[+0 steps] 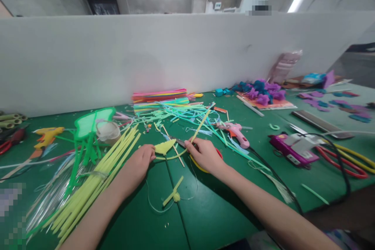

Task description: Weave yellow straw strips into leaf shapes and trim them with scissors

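My left hand [144, 158] is closed on the right-hand end of my forearm's reach, pinching a flat yellow fan-shaped piece [165, 147] at its left edge. A yellow pipe cleaner [202, 125] bends from beneath that piece and passes up through the closed fingers of my right hand [204, 154]. Scissors [219, 154] with a red and yellow handle lie under or in my right hand; which one is hidden. Their blades point toward the fan-shaped piece. Below, a small yellow piece with a round knob [176, 197] rests on the green table [146, 218] beside a thin clear thread.
A bundle of yellow pipe cleaners [96, 179] lies left, near a green winged shape [95, 121] and a yellow glue gun [48, 134]. Loose coloured stems [170, 107] spread behind. To the right are a pink glue gun [236, 131], its cord and a purple power strip [293, 152].
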Demonstrator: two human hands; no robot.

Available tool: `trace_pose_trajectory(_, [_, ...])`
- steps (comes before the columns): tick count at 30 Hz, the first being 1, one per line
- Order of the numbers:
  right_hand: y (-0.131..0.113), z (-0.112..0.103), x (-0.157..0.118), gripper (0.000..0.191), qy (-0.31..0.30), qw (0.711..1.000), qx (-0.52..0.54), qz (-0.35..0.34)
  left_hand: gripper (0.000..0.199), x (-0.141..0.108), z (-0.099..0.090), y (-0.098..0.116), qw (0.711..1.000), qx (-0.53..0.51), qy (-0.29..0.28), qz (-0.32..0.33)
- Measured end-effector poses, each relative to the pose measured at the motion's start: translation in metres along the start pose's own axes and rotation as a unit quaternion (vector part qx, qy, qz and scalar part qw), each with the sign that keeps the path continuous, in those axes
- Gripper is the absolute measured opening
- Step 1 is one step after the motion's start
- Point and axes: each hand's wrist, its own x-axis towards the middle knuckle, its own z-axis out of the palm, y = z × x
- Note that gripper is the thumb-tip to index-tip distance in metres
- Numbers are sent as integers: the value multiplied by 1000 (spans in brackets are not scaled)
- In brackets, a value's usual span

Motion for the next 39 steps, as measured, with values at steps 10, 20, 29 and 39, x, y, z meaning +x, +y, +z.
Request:
trace_pose_trajectory(10, [-5,0,-4,40,-49,997,-40,-39,26,1,3,-21,999,17,11,-40])
trace_pose_trajectory(20, [-13,0,-8,37,-78,990,-56,-99,24,2,-3,15,955,-251,75,-137])
trace_pose_trajectory(29, [-6,4,-5,30,-61,996,-1,-69,38,7,1,10,879,-419,41,-224])
trace_pose_trajectory(39, [-4,5,-4,19,-63,994,52,-70,27,4,9,7,990,-80,93,-62])
